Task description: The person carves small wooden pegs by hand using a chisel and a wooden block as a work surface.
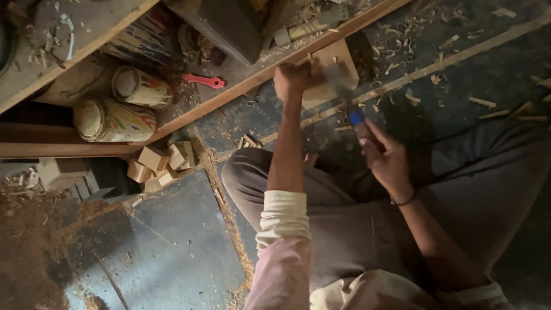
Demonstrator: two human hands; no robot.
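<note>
Head view: left hand (291,77) grips wood block (330,72); right hand (383,155) grips blue-handled tool (347,103) pointing up-left.

Shaving-strewn floor (488,69), wooden blocks (160,163)

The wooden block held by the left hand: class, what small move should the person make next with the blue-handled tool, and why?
Probably draw the blue-handled tool across the wooden block once more. The left hand grips the block's edge against the plank, the right hand holds the tool's handle, and its blurred blade lies over the block's face.
</note>
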